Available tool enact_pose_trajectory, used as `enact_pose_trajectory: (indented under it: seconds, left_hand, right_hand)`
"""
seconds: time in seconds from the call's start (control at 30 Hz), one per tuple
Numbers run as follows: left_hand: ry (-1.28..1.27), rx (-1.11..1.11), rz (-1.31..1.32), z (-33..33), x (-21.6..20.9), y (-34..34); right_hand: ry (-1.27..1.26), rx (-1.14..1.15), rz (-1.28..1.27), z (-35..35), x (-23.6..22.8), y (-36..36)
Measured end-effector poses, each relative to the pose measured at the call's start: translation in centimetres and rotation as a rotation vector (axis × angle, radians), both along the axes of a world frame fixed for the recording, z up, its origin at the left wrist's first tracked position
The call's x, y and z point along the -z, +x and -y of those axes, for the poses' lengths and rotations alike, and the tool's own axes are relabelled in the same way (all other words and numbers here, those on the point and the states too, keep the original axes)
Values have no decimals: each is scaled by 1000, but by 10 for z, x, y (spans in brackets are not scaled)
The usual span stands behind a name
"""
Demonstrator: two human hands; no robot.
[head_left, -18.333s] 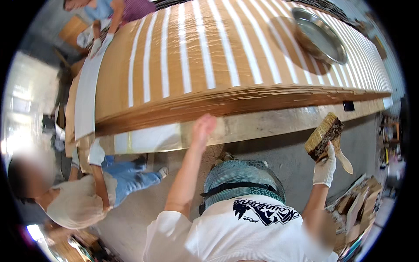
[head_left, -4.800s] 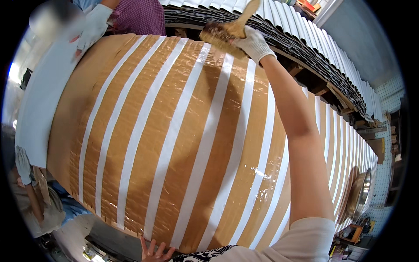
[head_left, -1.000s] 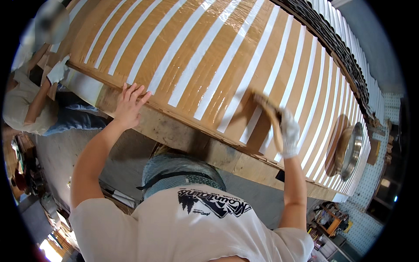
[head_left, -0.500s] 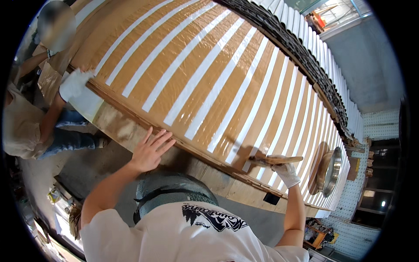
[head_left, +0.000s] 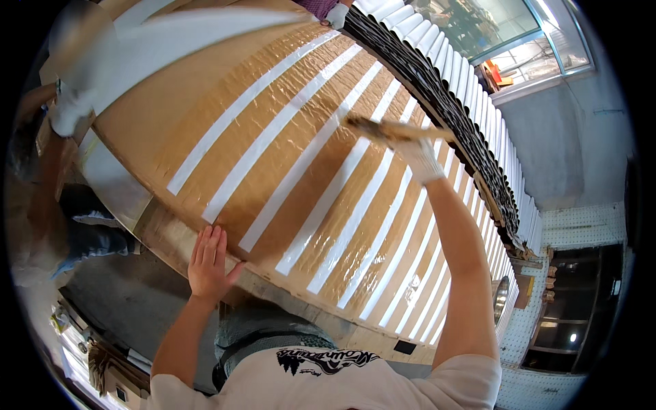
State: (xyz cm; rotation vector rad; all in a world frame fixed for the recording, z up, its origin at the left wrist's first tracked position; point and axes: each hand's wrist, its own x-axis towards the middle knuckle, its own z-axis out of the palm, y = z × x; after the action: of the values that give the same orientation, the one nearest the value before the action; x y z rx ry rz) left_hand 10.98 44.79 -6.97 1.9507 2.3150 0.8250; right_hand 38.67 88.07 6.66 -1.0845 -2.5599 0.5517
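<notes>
A long brown sheet point(head_left: 311, 188) with white strips point(head_left: 294, 253) spreads over the table in front of me; its surface shines as if wet or film-covered. My right hand point(head_left: 417, 157), in a white glove, grips a brush point(head_left: 369, 128) by its pale wooden handle. The brush is held over the far half of the sheet, its dark bristle end pointing left and blurred by motion. I cannot tell if the bristles touch. My bare left hand point(head_left: 210, 263) lies with fingers stretched out at the sheet's near edge, by the end of a strip, holding nothing.
A co-worker's gloved hand point(head_left: 72, 109) at the left holds a white sheet point(head_left: 171, 44) stretched over the brown one. Another person's gloved hand point(head_left: 336, 15) is at its far end. Dark layered stacks point(head_left: 424, 85) line the far edge. A metal basin point(head_left: 502, 294) is at the right.
My right hand has swept the brush from the near right edge to the far side. My left hand moved slightly left and nearer. A white sheet now spans the left end, where a second person appears.
</notes>
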Motion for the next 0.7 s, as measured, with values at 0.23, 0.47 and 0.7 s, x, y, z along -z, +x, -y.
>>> enact_pose_trajectory:
  seconds: [0.23, 0.47, 0.7]
  left_hand:
    - [-63, -14, -25, 1, -4, 1]
    - [-143, -27, -23, 6, -3, 3]
    - [-141, -11, -88, 0, 0, 2]
  right_hand:
    - [348, -26, 305, -104, 29, -131]
    - [126, -372, -185, -76, 66, -27]
    - [52, -191, 108, 61, 29, 193]
